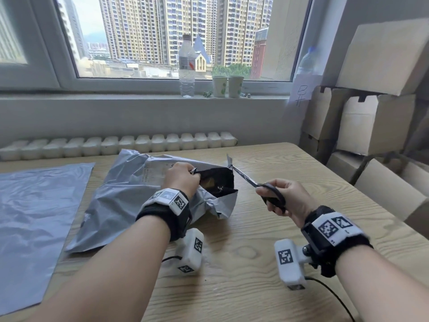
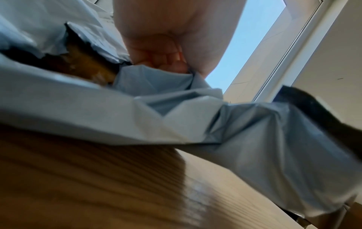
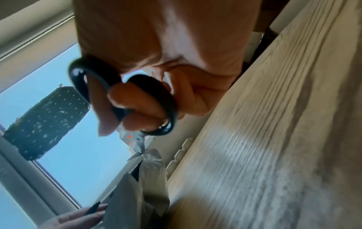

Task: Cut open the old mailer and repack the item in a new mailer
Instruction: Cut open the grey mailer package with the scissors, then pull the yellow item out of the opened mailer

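The old grey mailer (image 1: 120, 198) lies crumpled on the wooden table (image 1: 255, 263), its right end cut open and showing a black lining. My left hand (image 1: 183, 180) pinches the upper cut edge and holds the mouth apart. In the left wrist view the left hand's fingers (image 2: 166, 58) bunch the mailer (image 2: 176, 116), and a brownish item (image 2: 88, 65) shows inside. My right hand (image 1: 285, 198) grips black-handled scissors (image 1: 271, 194), whose blade tips meet the mailer's far right corner. The right wrist view shows fingers through the scissors' loops (image 3: 172, 108). A new grey mailer (image 1: 34, 217) lies flat at the left.
A water bottle (image 1: 186, 68) and two paper cups (image 1: 227, 86) stand on the windowsill. Stacked cardboard boxes (image 1: 371, 124) crowd the table's right side. A white radiator (image 1: 116, 145) runs behind the table's far edge.
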`<action>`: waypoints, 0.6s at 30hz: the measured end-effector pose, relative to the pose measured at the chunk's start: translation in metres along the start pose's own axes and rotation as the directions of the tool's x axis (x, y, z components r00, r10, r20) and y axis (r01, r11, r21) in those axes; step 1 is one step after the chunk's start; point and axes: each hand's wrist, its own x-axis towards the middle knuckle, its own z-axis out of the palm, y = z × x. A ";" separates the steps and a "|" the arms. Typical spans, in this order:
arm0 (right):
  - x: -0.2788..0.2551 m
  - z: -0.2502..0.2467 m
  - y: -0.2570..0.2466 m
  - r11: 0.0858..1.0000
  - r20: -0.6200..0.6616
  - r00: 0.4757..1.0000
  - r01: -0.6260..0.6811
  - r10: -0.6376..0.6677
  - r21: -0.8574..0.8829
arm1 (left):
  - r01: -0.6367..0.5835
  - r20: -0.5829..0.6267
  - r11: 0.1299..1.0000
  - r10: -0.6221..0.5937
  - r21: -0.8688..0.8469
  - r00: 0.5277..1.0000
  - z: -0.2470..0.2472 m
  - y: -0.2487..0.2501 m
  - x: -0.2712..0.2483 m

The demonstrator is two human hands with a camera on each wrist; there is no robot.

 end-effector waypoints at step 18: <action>0.004 -0.004 0.013 0.668 -0.292 0.940 -0.105 -0.174 -0.737 | -0.033 0.015 0.999 0.033 -0.007 0.999 0.002 -0.001 -0.014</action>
